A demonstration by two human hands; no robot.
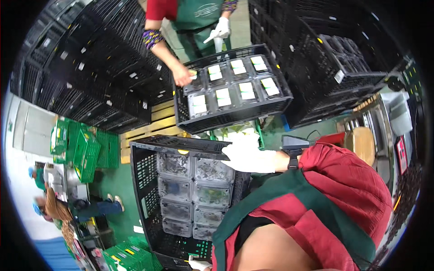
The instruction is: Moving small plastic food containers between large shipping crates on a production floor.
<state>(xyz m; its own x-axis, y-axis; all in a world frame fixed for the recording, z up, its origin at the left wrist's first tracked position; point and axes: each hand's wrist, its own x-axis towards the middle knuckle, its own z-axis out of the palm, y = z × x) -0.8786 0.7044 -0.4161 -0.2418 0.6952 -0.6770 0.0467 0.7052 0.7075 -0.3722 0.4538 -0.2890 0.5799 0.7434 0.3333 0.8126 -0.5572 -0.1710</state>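
A black plastic crate (183, 145) holding several clear plastic clamshell boxes (174, 188) with dark contents lies before me. My right hand (251, 155), in a white glove, holds its upper rim, with a dark device strapped at the wrist. At the bottom of the view my left hand (200, 264), also gloved, grips the crate's opposite end and is partly cut off. Beyond it stands a second black crate (234, 117) with several clamshell boxes bearing white-and-green labels (246, 90). A co-worker's bare hand (182, 75) touches a label there; the co-worker's other hand (222, 28) is gloved.
Stacked black crates (105, 74) rise at the upper left, and more crates (305, 74) stand at the right. A yellow pallet (152, 123), green crates (86, 152) and a cardboard box (361, 149) are nearby. Other people (61, 203) are at a bench on the left.
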